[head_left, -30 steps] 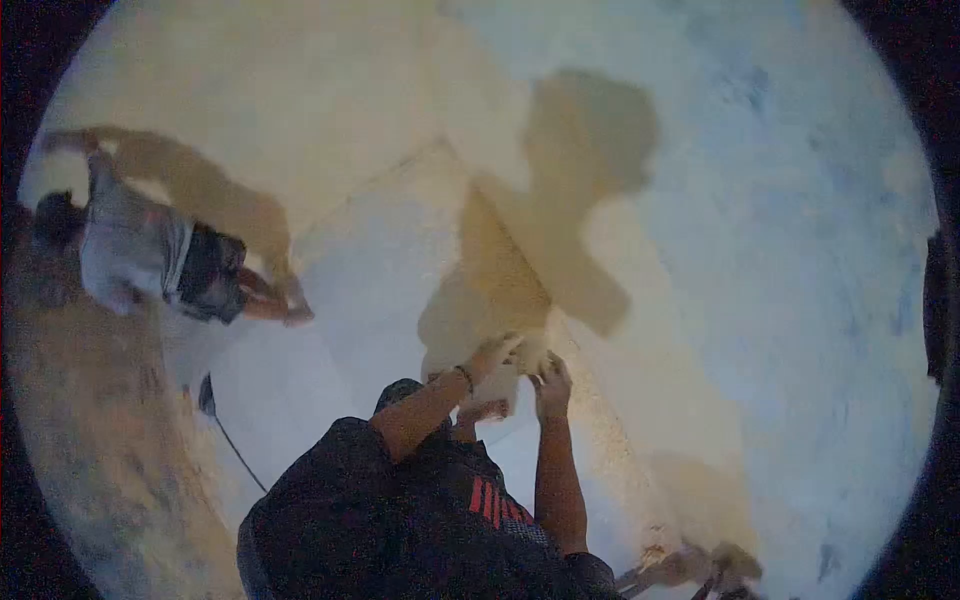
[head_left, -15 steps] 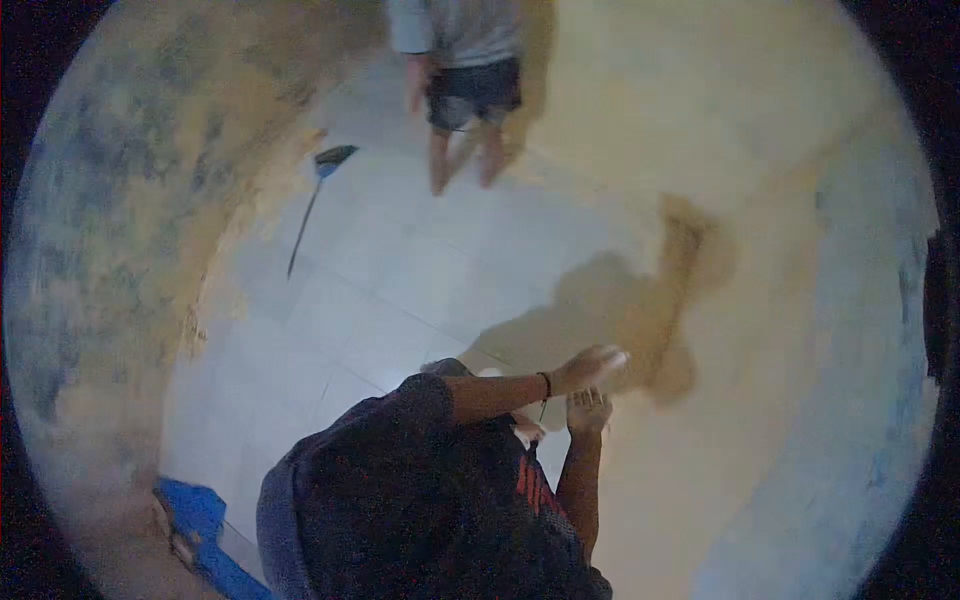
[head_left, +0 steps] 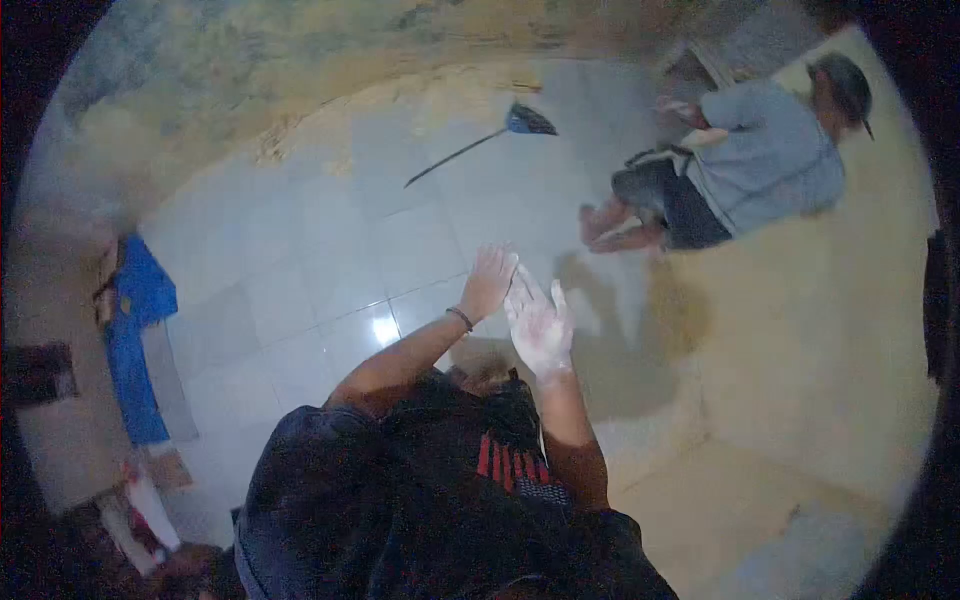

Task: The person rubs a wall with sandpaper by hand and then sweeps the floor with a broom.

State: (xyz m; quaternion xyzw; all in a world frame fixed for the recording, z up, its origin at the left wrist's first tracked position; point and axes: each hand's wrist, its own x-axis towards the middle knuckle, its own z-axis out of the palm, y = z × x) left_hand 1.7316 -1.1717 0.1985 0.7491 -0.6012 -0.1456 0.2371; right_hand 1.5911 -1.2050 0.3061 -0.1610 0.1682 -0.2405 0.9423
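Both of my hands are raised in front of me over the white tiled floor [head_left: 300,250]. My left hand [head_left: 488,282] has a dark band on the wrist and its fingers are stretched out, holding nothing. My right hand [head_left: 540,325] is open too, palm turned up and covered in white powder or paste. The two hands almost touch at the fingers. My dark shirt with red stripes [head_left: 500,465] fills the lower middle of the view.
Another person [head_left: 740,170] in a grey shirt and dark shorts crouches at the upper right by the yellowish wall [head_left: 830,340]. A broom [head_left: 480,140] lies on the tiles at the top. A blue object [head_left: 135,340] lies at the left, with clutter below it.
The view has swung around: the other person went from top centre to upper right. My hands have lifted and spread open, the right palm now turned up.
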